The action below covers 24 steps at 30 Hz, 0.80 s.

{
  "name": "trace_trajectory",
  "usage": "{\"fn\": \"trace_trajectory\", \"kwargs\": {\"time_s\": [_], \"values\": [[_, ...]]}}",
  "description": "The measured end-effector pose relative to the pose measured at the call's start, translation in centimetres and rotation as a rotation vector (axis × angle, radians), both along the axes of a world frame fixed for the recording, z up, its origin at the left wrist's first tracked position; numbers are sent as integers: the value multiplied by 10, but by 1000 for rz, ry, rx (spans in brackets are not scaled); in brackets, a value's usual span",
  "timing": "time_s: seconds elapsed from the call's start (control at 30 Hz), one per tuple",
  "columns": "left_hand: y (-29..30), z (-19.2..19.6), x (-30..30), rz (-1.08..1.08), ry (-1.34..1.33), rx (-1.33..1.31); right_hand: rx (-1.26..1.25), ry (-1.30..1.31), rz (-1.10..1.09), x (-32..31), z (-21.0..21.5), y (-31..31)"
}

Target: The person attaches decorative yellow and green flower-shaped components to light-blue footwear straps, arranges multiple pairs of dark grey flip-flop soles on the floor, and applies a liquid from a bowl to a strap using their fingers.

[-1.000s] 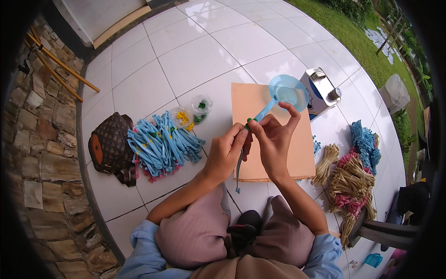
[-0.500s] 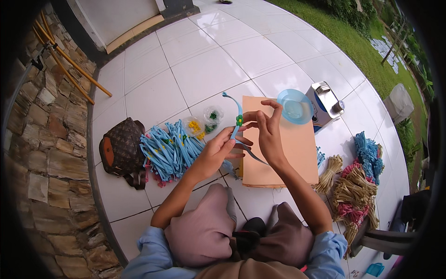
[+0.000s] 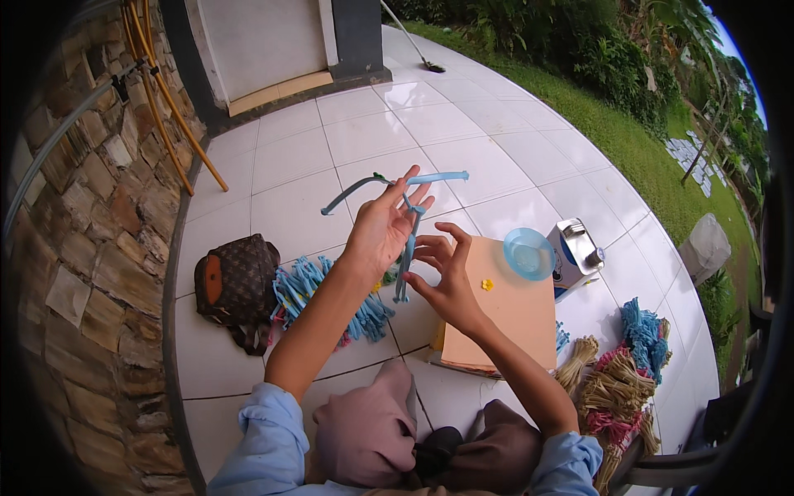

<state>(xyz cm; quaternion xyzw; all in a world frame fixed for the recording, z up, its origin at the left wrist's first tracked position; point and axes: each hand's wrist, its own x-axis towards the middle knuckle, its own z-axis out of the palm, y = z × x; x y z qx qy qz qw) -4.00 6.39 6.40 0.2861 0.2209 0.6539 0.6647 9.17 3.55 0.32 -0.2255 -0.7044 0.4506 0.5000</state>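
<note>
My left hand (image 3: 385, 227) is raised above the floor, its fingers closed on a blue strap (image 3: 438, 177) with a small green piece (image 3: 380, 176) on it. The strap's ends stick out to either side of the fingers. More thin blue straps (image 3: 410, 252), with a knot near the top, hang down from this hand. My right hand (image 3: 451, 277) is beside the hanging straps, fingers curved and apart, the tips close to them; contact is unclear. A small yellow flower (image 3: 487, 285) lies on the tan box top (image 3: 513, 326) below.
A pile of blue straps (image 3: 364, 318) lies beside a brown patterned backpack (image 3: 236, 281). A blue bowl (image 3: 529, 254) and a metal can (image 3: 579, 252) stand behind the box. Bundles of beige, pink and blue straps (image 3: 620, 380) lie right. A stone wall (image 3: 83, 289) borders the left.
My head view has tilted up. My left hand has risen and turned, so the strap lies crosswise with others hanging down. My right hand has dropped lower, and the yellow flower on the box shows.
</note>
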Motion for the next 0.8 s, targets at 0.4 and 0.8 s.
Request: {"fn": "trace_trajectory", "kwargs": {"time_s": [0.4, 0.8], "values": [[-80, -19, -30, 529, 1446, 279, -137, -253, -163, 16, 46, -16], [-51, -13, -28, 451, 1844, 846, -18, -393, -148, 35, 43, -28]]}}
